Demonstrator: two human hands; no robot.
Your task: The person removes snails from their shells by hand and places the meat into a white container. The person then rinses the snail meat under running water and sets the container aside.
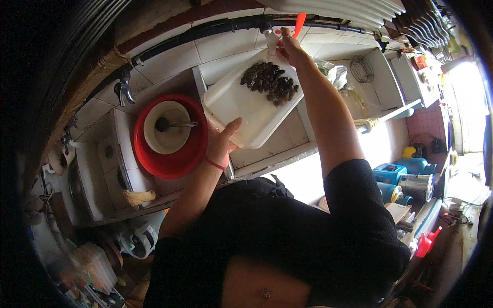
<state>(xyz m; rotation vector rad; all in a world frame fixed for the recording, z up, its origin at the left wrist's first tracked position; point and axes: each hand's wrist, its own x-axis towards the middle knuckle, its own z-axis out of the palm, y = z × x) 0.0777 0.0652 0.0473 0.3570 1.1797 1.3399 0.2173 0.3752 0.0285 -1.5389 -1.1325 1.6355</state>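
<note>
A white plastic tray (246, 104) is tilted under a white plastic tap (272, 40), with a heap of small dark shellfish, perhaps snails or clams, (269, 81) towards its upper right end. Cloudy water seems to lie in it. My left hand (225, 140) grips the tray's near left edge, thumb over the rim. At the tap's handle is my right hand (289, 46), its fingers around the handle beside the tray's far corner. A red basin (173, 169) stands left of the tray, holding a cream bowl (166, 127) with a metal-handled utensil in it.
Tiled sink compartments run left and right, divided by low walls. A metal tap (124, 90) is above the red basin. Yellowish cloths hang on the front edge, one (138, 197) at left. A wire coil (362, 69) and plastic bags (337, 76) lie in the right compartment.
</note>
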